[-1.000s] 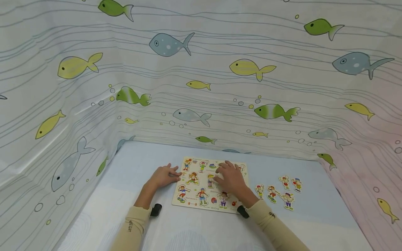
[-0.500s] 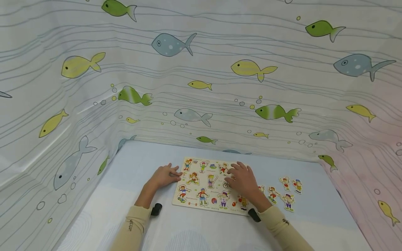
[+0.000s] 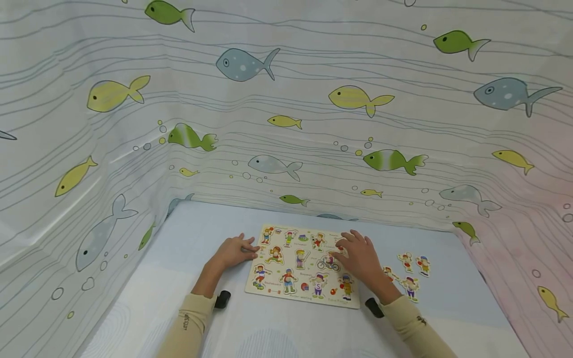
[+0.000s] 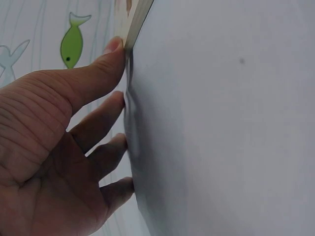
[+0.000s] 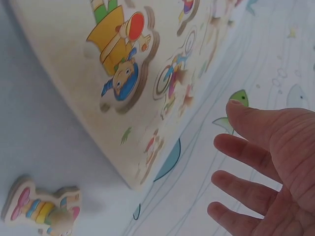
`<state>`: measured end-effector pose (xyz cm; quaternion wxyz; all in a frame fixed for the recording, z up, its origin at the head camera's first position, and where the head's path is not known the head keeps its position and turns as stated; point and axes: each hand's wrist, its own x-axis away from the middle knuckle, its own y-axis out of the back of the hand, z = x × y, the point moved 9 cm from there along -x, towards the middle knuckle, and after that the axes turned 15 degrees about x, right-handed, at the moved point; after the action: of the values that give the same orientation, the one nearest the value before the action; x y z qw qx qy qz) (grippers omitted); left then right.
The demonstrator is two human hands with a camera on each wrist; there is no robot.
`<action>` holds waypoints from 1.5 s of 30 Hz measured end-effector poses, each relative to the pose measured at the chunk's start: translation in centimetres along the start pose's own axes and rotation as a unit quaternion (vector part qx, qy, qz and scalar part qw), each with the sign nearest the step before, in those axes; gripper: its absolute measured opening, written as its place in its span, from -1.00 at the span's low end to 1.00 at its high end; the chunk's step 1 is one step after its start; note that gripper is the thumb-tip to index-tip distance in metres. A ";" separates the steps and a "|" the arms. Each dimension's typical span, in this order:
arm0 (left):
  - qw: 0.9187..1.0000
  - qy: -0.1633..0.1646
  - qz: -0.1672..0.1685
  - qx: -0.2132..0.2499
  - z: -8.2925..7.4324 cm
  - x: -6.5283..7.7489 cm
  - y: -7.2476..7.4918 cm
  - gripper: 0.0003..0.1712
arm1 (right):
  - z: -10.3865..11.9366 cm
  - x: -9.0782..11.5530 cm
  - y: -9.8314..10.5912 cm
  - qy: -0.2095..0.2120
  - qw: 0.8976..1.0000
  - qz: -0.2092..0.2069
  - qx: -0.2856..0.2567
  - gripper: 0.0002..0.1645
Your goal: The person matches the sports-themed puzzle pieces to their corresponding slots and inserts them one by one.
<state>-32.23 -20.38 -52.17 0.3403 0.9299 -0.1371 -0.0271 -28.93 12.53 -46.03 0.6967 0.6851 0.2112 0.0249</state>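
A wooden puzzle board [image 3: 288,256] with several sports-figure pieces lies on the table. My left hand [image 3: 234,251] is at the board's left edge; in the left wrist view its thumb [image 4: 112,51] touches the edge and the other fingertips rest on the tabletop. My right hand [image 3: 361,256] is over the board's right side, near the cyclist piece [image 3: 329,261]. Its fingers [image 5: 241,150] are spread and hold nothing in the right wrist view. That view also has a loose figure piece [image 5: 42,209] beside the board.
Loose figure pieces lie on the table to the right, among them a red-capped one [image 3: 411,288] and a blue-capped one [image 3: 423,266]. A fish-printed sheet [image 3: 313,149] rises behind and on both sides of the table [image 3: 210,214].
My right hand has moved rightward across the board, uncovering the baseball, soccer and cyclist figures, and now hides a loose piece at the right. My left hand has stayed in place.
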 end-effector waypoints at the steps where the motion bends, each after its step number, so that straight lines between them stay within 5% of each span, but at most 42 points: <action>1: 1.000 0.001 0.000 0.001 0.0 0.0 0.0 -0.67 | -0.2 0.1 0.0 -0.001 1.000 0.001 0.001 -0.64; 26: 1.000 -0.001 -0.002 0.009 0.0 0.0 0.0 -0.68 | -8.2 2.8 -1.4 -0.094 0.994 0.063 0.008 -0.61; 45: 1.000 -0.008 0.002 -0.004 -0.2 -0.1 -0.1 -0.66 | -13.8 5.2 -1.5 -0.126 0.988 0.079 0.036 -0.58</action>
<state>-32.29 -20.20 -52.08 0.3429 0.9280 -0.1417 -0.0348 -29.12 27.18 -48.40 0.6888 0.7217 0.0671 -0.0142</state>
